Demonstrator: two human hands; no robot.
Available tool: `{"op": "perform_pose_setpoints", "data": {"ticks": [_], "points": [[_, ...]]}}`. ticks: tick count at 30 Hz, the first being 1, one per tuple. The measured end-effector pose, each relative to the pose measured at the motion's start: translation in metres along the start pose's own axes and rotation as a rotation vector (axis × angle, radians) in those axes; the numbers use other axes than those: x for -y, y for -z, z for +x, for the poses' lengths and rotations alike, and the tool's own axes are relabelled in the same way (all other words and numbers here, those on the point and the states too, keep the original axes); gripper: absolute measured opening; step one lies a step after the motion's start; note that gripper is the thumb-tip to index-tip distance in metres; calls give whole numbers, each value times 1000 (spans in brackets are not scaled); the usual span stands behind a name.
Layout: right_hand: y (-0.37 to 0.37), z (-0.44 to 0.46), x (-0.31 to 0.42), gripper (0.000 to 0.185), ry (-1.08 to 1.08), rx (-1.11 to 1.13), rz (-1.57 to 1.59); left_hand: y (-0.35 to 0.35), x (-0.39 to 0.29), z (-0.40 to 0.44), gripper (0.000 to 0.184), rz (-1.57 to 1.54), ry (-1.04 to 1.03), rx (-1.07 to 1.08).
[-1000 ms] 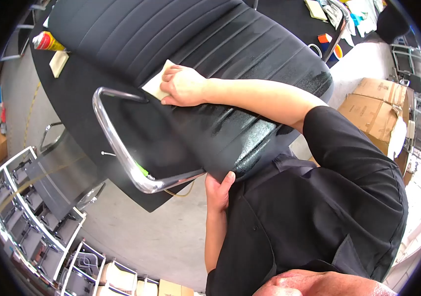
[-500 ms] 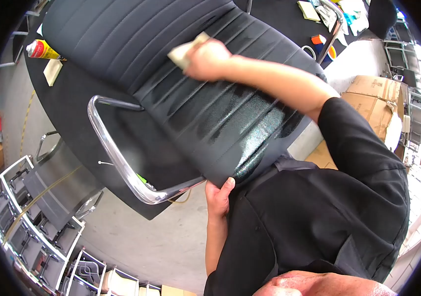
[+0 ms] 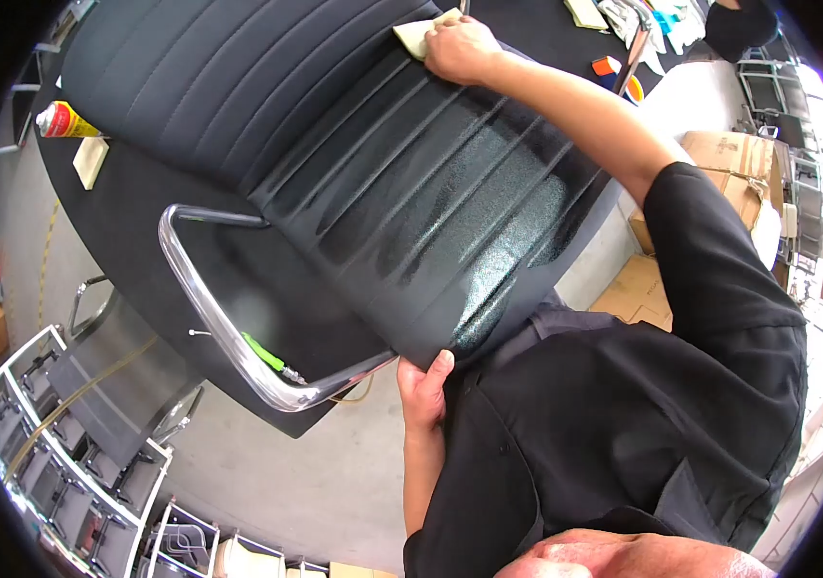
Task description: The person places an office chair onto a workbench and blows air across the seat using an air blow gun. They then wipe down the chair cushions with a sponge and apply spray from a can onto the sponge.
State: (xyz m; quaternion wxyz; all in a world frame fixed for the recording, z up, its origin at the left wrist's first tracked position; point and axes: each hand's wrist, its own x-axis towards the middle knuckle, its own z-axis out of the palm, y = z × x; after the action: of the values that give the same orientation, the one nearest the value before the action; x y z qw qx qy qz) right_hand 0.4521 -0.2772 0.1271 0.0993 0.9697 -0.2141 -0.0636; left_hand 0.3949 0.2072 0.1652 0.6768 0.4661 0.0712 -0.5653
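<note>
A black chair with a ribbed, padded seat [image 3: 373, 207] and backrest [image 3: 190, 87] lies on a dark table [image 3: 132, 217]. Speckled wet sheen covers part of the seat, strongest near its front edge. My right hand [image 3: 464, 50] is closed around a pale yellow sponge [image 3: 415, 39], held against the chair at the far side, where seat and backrest meet. My left hand [image 3: 424, 383] grips the seat's near front corner, thumb on top and fingers hidden beneath. Beside that corner curves the chair's chrome armrest [image 3: 201, 289].
A spray can [image 3: 66, 120] and another pale sponge [image 3: 90, 162] are at the table's left edge. A green-handled tool [image 3: 262, 352] shows under the armrest. Orange-and-white tape [image 3: 633, 89] and white cloths [image 3: 657, 24] sit at the far right. Cardboard boxes [image 3: 730, 178] stand beyond; racks of chairs [image 3: 74, 443] are lower left.
My right hand has moved the sponge up and to the right across the chair. My left hand keeps its hold on the seat corner. The view has shifted slightly.
</note>
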Motion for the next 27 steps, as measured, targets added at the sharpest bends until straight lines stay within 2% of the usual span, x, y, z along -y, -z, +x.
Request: {"op": "perform_pose_setpoints", "data": {"ticks": [2, 4, 6, 7, 8, 10, 11, 12, 14, 16, 18, 20, 21, 24, 25, 26, 27], "points": [[16, 12, 36, 32, -223, 289, 166, -4, 0, 2, 45, 26, -42, -20], [34, 1, 81, 32, -32, 332, 178, -10, -2, 1, 44, 28, -51, -44], [-12, -19, 99, 37, 236, -164, 350, -12, -2, 2, 44, 31, -50, -62], [-19, -20, 93, 39, 179, -184, 384, -11, -1, 2, 43, 22, -58, -69], [8, -22, 74, 39, 107, -6, 321, -10, -2, 1, 43, 17, -64, -77], [16, -4, 26, 37, -154, 99, 144, -11, -3, 4, 43, 5, -64, -63], [7, 6, -3, 38, -184, 100, 55, -9, -4, 1, 44, 1, -45, -49], [-23, 14, -33, 39, -108, 32, 128, -8, -3, 0, 44, -1, -46, -53], [-37, 17, -33, 36, -107, -30, 112, -6, 0, 1, 45, 17, -32, -10], [-24, 14, 7, 40, -174, 12, 151, -1, 4, 0, 45, 20, -30, -8], [3, 6, 62, 39, -99, 122, 299, -2, 3, 1, 46, 24, -30, -1], [3, -4, 87, 39, 183, 44, 376, -7, -1, 1, 47, 24, -44, -30], [-17, -6, 82, 32, 182, -83, 432, -7, -2, 2, 47, 27, -46, -31], [10, 3, 22, 31, -177, 145, 222, -6, 2, 0, 47, -1, -65, -63], [5, 9, -5, 32, -213, 149, 145, -4, 3, -1, 47, 1, -52, -52], [-3, 10, -28, 37, -87, 27, 84, -4, 4, 0, 46, 1, -47, -39], [-15, 7, -40, 36, -119, 10, 198, -6, 4, 3, 46, -8, -56, -43]]}}
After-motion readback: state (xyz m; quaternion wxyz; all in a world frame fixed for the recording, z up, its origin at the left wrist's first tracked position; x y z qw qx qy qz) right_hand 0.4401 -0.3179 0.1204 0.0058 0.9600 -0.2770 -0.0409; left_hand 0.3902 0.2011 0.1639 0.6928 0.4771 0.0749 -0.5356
